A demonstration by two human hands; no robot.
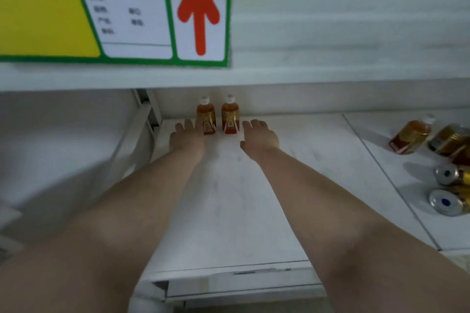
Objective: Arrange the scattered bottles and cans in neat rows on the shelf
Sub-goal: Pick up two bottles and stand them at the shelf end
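Observation:
Two small amber bottles with white caps stand upright side by side at the back of the white shelf (229, 211): the left bottle (206, 115) and the right bottle (230, 115). My left hand (187, 138) lies just left of the left bottle, fingers spread, its fingertips at the bottle's side. My right hand (259, 138) is just right of the right bottle, fingers apart, holding nothing. At the right, a third amber bottle (409, 136) lies on its side beside a gold can (450, 138) and two more lying cans (449, 174) (447, 202).
The upper shelf's front edge (330, 73) hangs low over the bottles and carries a green, yellow and white label with a red arrow (198, 11). A shelf upright (150, 114) borders the left side. A seam (381, 168) separates this shelf board from the right one.

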